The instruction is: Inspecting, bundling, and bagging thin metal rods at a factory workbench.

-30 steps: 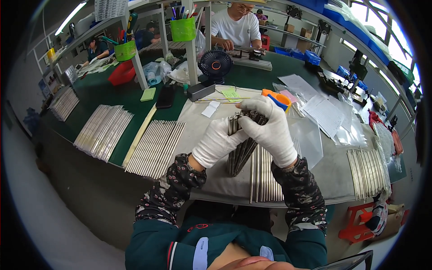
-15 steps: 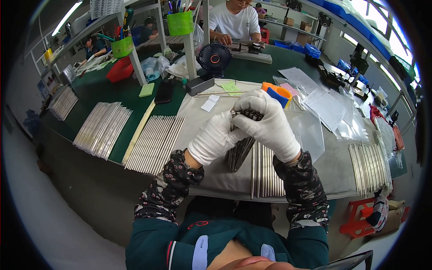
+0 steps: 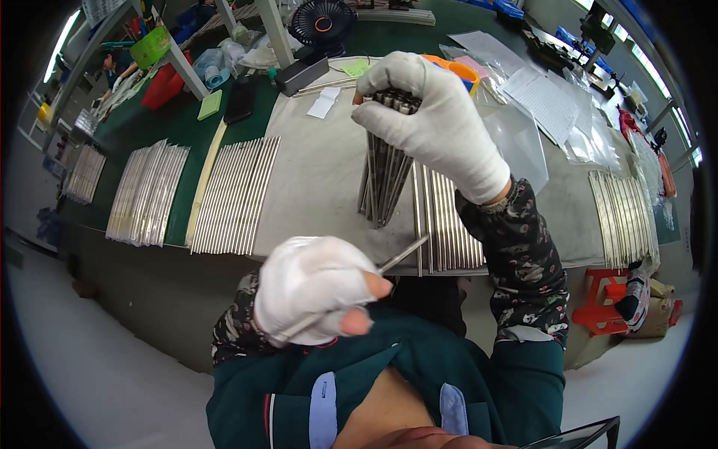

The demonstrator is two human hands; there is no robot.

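Observation:
In a white glove with bare thumb and fingertip, my left hand (image 3: 318, 288) is closed around a single thin metal rod (image 3: 404, 254). This hand is low, in front of the table's near edge, and the rod slants up to the right out of it. My right hand (image 3: 445, 123), also white-gloved, wraps around the top of a bundle of metal rods (image 3: 384, 179). The bundle stands roughly upright on the grey cloth (image 3: 310, 168), its lower ends spread a little. Right of the bundle lies a row of metal rods (image 3: 449, 224), partly hidden by my right sleeve.
Left on the table are another rod row (image 3: 238, 194), a pale strip (image 3: 207, 179) and plastic-wrapped rods (image 3: 147, 193). More rods (image 3: 622, 217) lie far right. Behind stand a black fan (image 3: 323, 26), a dark box (image 3: 303, 73) and an orange-blue tape roll (image 3: 458, 71). A red stool (image 3: 598, 303) stands below right.
My left hand has left the bundle and moved down toward me with one rod. The right hand still grips the bundle's top. The view has tilted downward.

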